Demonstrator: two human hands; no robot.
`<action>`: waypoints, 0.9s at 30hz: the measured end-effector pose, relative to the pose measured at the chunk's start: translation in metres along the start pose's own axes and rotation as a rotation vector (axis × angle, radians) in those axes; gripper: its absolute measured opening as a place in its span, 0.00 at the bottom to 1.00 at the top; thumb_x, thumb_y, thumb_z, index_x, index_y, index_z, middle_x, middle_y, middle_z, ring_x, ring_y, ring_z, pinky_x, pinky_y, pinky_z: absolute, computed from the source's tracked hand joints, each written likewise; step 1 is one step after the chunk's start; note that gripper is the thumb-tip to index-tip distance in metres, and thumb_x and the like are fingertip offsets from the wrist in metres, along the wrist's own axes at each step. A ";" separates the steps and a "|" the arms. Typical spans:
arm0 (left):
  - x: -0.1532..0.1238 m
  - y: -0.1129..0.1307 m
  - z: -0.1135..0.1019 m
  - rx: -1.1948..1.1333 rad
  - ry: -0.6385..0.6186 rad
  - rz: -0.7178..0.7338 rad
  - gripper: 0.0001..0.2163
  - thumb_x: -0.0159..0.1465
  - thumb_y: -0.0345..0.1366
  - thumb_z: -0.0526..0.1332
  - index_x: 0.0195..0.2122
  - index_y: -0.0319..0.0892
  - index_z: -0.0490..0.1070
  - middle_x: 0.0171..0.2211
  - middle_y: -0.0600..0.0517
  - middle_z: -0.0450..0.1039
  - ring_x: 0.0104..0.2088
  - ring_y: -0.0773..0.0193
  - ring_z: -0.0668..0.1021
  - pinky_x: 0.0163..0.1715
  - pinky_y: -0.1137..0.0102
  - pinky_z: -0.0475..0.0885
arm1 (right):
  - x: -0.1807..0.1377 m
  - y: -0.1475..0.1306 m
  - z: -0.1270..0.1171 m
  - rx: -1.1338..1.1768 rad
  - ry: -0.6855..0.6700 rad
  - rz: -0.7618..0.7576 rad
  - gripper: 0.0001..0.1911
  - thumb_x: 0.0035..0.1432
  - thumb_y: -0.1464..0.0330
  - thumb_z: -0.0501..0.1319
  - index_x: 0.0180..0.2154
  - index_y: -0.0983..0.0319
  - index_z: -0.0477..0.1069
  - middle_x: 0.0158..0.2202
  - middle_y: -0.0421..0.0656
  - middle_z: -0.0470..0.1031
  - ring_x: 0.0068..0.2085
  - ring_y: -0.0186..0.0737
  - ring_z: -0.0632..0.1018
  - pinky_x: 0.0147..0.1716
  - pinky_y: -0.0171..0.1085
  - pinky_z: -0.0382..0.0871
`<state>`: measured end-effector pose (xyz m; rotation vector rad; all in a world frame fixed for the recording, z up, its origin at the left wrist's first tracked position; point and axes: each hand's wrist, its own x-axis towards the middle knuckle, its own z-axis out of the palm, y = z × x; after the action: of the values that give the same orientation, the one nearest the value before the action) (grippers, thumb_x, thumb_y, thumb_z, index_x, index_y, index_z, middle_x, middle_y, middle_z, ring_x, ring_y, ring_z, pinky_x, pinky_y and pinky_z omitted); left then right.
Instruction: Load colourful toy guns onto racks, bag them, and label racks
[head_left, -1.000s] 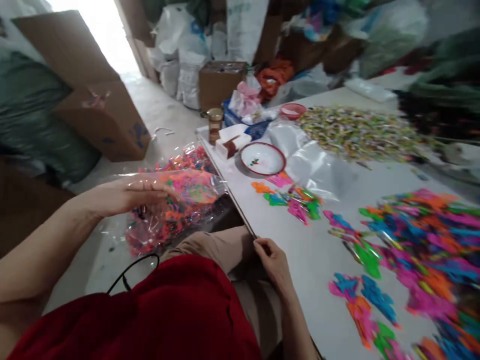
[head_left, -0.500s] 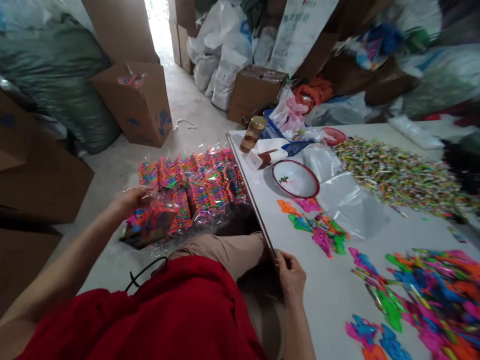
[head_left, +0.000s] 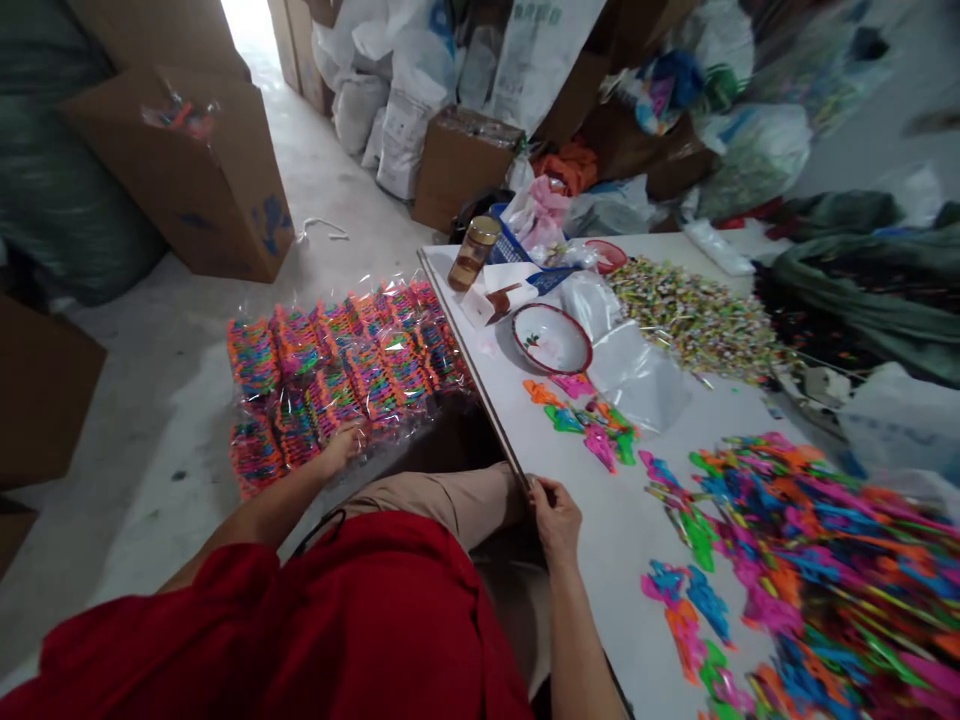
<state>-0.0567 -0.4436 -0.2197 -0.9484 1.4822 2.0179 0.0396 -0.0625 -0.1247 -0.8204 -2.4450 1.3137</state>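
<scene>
My left hand (head_left: 346, 446) is at the near side of the rows of bagged packs (head_left: 375, 365), its fingers curled against the clear plastic of one pack. These packs hold many small orange, pink, green and blue plastic pieces. My right hand (head_left: 556, 515) grips the edge of the white table (head_left: 499, 415), thumb and fingers closed round it. Small groups of bright plastic pieces (head_left: 600, 445) lie on the tabletop beyond that hand. Farther right is a big mixed heap of similar pieces with thin sticks (head_left: 810, 540).
On the table are an enamel bowl (head_left: 555, 340), a brown jar (head_left: 474, 255), clear plastic bags (head_left: 637, 385), a blue basket (head_left: 510, 235) and a pile of small wrapped items (head_left: 690, 315). Cardboard boxes (head_left: 202, 190) and white sacks (head_left: 409, 130) stand on the floor behind.
The pack my left hand held up at the left is down among the other packs, and that hand has moved right. My right hand stays at the table edge. The view has turned right.
</scene>
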 end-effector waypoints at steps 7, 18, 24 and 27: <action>0.003 -0.003 -0.028 -0.213 -0.110 0.003 0.14 0.66 0.40 0.60 0.49 0.38 0.69 0.47 0.47 0.72 0.43 0.61 0.76 0.42 0.60 0.75 | 0.001 0.005 0.005 0.012 0.046 -0.020 0.28 0.46 0.44 0.60 0.33 0.64 0.74 0.23 0.42 0.75 0.24 0.38 0.74 0.27 0.38 0.70; -0.007 0.051 -0.060 -0.624 -0.131 0.364 0.06 0.48 0.26 0.64 0.18 0.42 0.71 0.27 0.53 0.77 0.40 0.60 0.79 0.51 0.58 0.71 | 0.000 0.000 0.000 -0.026 0.032 -0.062 0.29 0.47 0.43 0.59 0.32 0.63 0.74 0.24 0.45 0.77 0.25 0.41 0.75 0.30 0.39 0.70; -0.015 0.052 -0.058 -0.635 -0.140 0.433 0.04 0.47 0.26 0.65 0.20 0.42 0.74 0.33 0.50 0.79 0.52 0.54 0.75 0.52 0.58 0.70 | 0.004 0.007 -0.002 -0.061 0.024 -0.005 0.30 0.46 0.44 0.60 0.34 0.64 0.75 0.26 0.45 0.78 0.26 0.42 0.76 0.29 0.39 0.70; 0.002 0.044 -0.047 -0.625 -0.083 0.399 0.06 0.51 0.28 0.66 0.20 0.40 0.71 0.35 0.50 0.78 0.51 0.56 0.75 0.51 0.59 0.71 | 0.004 0.013 -0.003 -0.071 0.025 0.000 0.29 0.46 0.44 0.61 0.35 0.63 0.75 0.26 0.45 0.78 0.26 0.42 0.76 0.29 0.38 0.70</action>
<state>-0.0770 -0.5021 -0.2017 -0.8123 1.0629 2.8693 0.0429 -0.0523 -0.1340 -0.8493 -2.4854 1.2153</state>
